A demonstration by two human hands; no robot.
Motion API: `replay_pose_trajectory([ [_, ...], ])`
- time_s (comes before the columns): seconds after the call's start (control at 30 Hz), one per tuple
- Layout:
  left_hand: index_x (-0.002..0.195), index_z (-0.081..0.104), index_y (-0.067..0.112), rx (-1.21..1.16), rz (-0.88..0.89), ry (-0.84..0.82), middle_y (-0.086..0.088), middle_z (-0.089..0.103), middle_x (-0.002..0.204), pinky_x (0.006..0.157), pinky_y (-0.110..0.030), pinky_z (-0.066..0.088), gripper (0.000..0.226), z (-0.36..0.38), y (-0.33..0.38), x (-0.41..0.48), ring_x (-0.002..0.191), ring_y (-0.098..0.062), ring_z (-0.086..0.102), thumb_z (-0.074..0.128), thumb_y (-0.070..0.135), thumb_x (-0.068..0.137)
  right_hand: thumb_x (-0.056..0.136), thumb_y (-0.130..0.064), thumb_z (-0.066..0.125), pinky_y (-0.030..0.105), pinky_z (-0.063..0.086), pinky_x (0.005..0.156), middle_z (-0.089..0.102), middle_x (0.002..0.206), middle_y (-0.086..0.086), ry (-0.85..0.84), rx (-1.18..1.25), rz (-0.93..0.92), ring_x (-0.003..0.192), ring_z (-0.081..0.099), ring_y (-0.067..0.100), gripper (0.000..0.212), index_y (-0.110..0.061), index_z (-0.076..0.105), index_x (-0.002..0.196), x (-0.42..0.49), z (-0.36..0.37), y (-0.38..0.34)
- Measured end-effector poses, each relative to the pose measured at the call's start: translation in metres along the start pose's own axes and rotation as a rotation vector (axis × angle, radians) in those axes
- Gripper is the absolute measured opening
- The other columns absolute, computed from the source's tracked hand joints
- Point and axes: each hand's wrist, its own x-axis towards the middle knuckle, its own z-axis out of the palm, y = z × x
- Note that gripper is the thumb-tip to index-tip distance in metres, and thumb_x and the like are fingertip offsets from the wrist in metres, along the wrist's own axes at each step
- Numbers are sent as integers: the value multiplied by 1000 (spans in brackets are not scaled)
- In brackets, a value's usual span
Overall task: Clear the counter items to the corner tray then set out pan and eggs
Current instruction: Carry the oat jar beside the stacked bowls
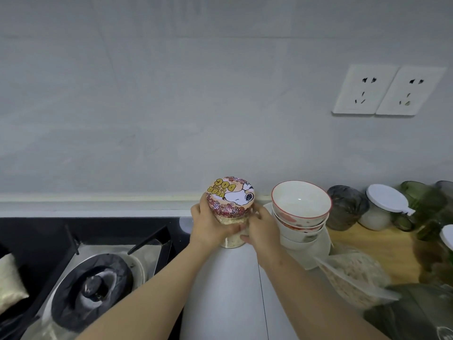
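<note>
Two bare forearms reach up from the bottom edge over the white worktop (225, 290). The left hand (208, 227) and right hand (263, 231) grip a jar (230, 197) from either side, fingers (230, 229) curled round its clear body below the cartoon-dog lid. The jar is upright, close to the wall, its base at the worktop; whether it rests there I cannot tell. Just right of it is a stack of bowls (300, 204). Beyond them a grey tumbler (345, 207), a white-lidded pot (382, 207) and green glasses (421, 204) stand on a wooden tray (377, 244). A hob burner (93, 288) lies at left.
</note>
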Motion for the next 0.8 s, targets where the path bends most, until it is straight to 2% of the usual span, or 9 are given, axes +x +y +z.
replay_pose_trajectory([
  [0.13, 142, 28, 23, -4, 1, 47, -4, 33, 136, 93, -18, 31, 100, 6, 1, 5, 95, 5, 24, 85, 15, 60, 80, -7, 43, 48, 49, 95, 61, 79, -16, -42, -35, -4, 86, 57, 19, 42, -44, 59, 71, 3, 7, 1],
  [0.27, 143, 28, 21, -17, 0, 76, -7, 32, 137, 94, -20, 33, 100, 11, 3, 6, 104, 0, 29, 84, 13, 61, 57, -16, 39, 46, 50, 93, 68, 91, -13, -96, -14, 1, 98, 62, 23, 47, -48, 61, 84, 14, 12, 10],
  [0.33, 144, 26, 22, -17, 2, 74, -7, 32, 138, 93, -18, 31, 101, 11, 3, 5, 103, 2, 28, 84, 13, 62, 64, -13, 41, 35, 48, 79, 66, 91, -12, -113, -27, 2, 89, 59, 19, 46, -41, 60, 97, 9, 10, 4],
  [0.4, 145, 25, 23, -30, -9, 73, -6, 32, 140, 94, -18, 31, 102, 12, 3, 5, 110, 1, 31, 84, 14, 61, 78, -4, 41, 27, 39, 70, 62, 88, -12, -128, -41, 9, 78, 52, 11, 43, -34, 56, 104, 3, 8, 0],
  [0.53, 143, 27, 21, -18, -59, 77, -9, 36, 139, 94, -26, 38, 101, 11, 9, 3, 118, -14, 39, 84, 15, 60, 88, -3, 42, 28, 40, 81, 58, 85, -13, -125, -20, 23, 77, 49, 0, 33, -33, 54, 96, -1, 1, -1],
  [0.63, 144, 23, 18, -2, -79, 52, -12, 32, 141, 97, -27, 35, 97, 6, 14, -7, 126, -17, 34, 80, 12, 65, 92, -6, 42, 29, 40, 82, 55, 80, -9, -106, -7, 13, 73, 48, 2, 28, -29, 56, 87, -7, -4, -3],
  [0.7, 146, 18, 17, 8, -102, 33, -12, 26, 144, 103, -30, 32, 94, 0, 17, -18, 132, -20, 29, 76, 13, 72, 93, -7, 39, 33, 42, 85, 56, 82, -6, -96, -31, 25, 81, 53, 10, 27, -24, 60, 98, -12, -6, -3],
  [0.77, 146, 20, 16, 3, -137, 32, -11, 24, 146, 105, -33, 32, 87, -7, 21, -30, 132, -24, 31, 72, 16, 77, 94, -8, 38, 37, 42, 95, 61, 104, 1, -88, -57, 32, 103, 55, 19, 34, -15, 58, 121, -23, -8, -4],
  [0.8, 144, 25, 16, -6, -152, 42, -11, 27, 145, 104, -34, 35, 80, -10, 22, -35, 129, -25, 36, 71, 17, 79, 94, -8, 38, 36, 42, 95, 60, 111, 4, -87, -63, 32, 107, 54, 21, 36, -14, 56, 125, -30, -9, -5],
])
